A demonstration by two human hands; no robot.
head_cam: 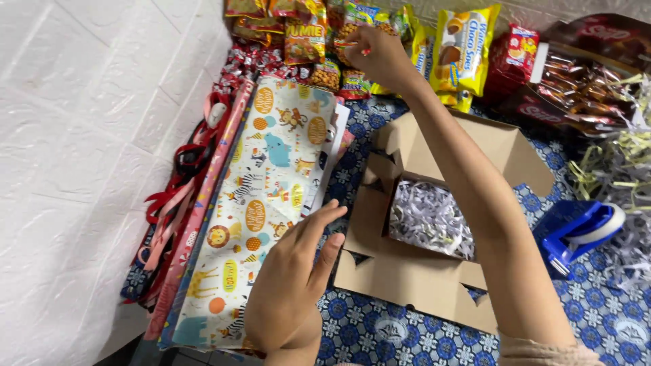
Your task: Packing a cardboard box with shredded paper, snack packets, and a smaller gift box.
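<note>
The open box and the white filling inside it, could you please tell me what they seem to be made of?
The open box looks like plain brown cardboard, matte, with folded flaps and cut notches. The white filling appears to be shredded paper, in thin crinkled strips with a few darker flecks.

Bright, even indoor light, soft faint shadows, slight glare on wrappers, mild motion blur.
</note>
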